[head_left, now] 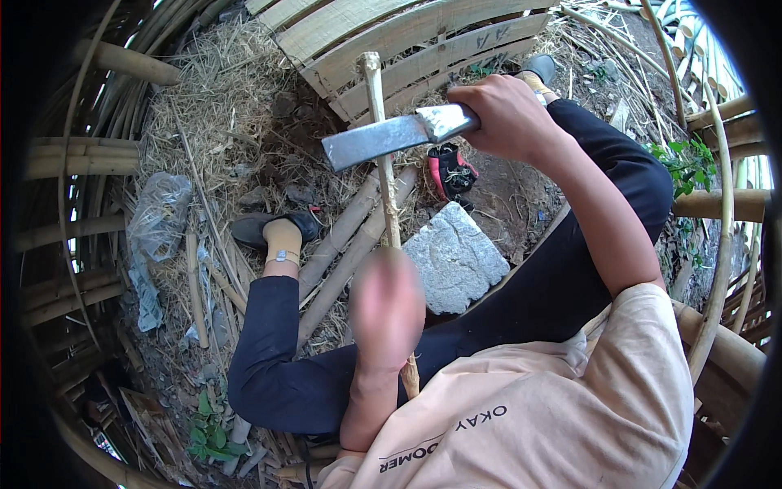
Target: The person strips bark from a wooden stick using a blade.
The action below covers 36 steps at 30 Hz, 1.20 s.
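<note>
A long, pale wooden stick (390, 196) stands slanted between my legs, its far end up by the wooden crate. Around its lower part is my left hand (387, 314), closed; the fingers look blurred, but the stick shows above and below them. My right hand (509, 118) grips the handle end of a broad-bladed chopping knife (371, 144), with a pale patch where blade meets handle. The knife's flat grey blade crosses the stick above its middle; whether it touches the wood I cannot tell.
A rough grey stone block (456, 257) lies right of the stick, with a red and black item (451, 173) beyond it. Bamboo poles (342, 236) and a crumpled plastic bag (161, 213) lie left. A slatted wooden crate (423, 57) stands ahead; bamboo framing surrounds me.
</note>
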Tool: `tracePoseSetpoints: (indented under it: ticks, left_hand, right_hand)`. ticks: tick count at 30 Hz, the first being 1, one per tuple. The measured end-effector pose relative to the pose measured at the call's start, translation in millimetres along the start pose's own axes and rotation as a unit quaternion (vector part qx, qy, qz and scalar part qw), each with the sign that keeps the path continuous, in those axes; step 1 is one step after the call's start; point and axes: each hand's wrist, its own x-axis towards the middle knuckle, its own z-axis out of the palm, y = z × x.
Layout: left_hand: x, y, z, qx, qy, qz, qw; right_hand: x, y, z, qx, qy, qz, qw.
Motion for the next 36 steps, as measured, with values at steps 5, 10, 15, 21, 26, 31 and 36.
tracePoseSetpoints:
  ticks: [5,10,15,21,26,31,36]
  left_hand:
    - [-2.4,-2.3,4.5,0.003,-0.009,-0.003,1.0]
    - [-0.5,-0.8,0.2,-0.005,-0.016,-0.008,1.0]
    - [-2.6,-4.2,4.5,-0.012,-0.028,-0.023,0.999]
    - [-2.8,-0.5,0.3,-0.041,-0.047,-0.025,0.998]
    - [-3.6,3.4,-4.3,-0.057,-0.055,-0.032,0.996]
    - [-0.5,5.6,0.9,-0.069,-0.076,-0.038,0.994]
    - [-3.3,7.8,-4.5,-0.065,-0.071,-0.026,0.995]
  right_hand:
    - [-1.0,-5.6,-1.6,0.02,0.015,0.071,0.997]
    - [-1.4,-7.2,-4.5,0.02,-0.048,0.004,0.999]
    - [5.1,23.8,16.4,-0.01,0.05,0.088,0.995]
    - [9.4,21.5,3.3,-0.025,0.036,0.007,0.999]
    - [15.0,22.7,3.1,-0.04,0.045,0.022,0.998]
    - [22.1,34.0,17.1,-0.04,0.145,0.055,0.987]
    - [8.1,32.5,-4.3,-0.012,0.105,-0.117,0.988]
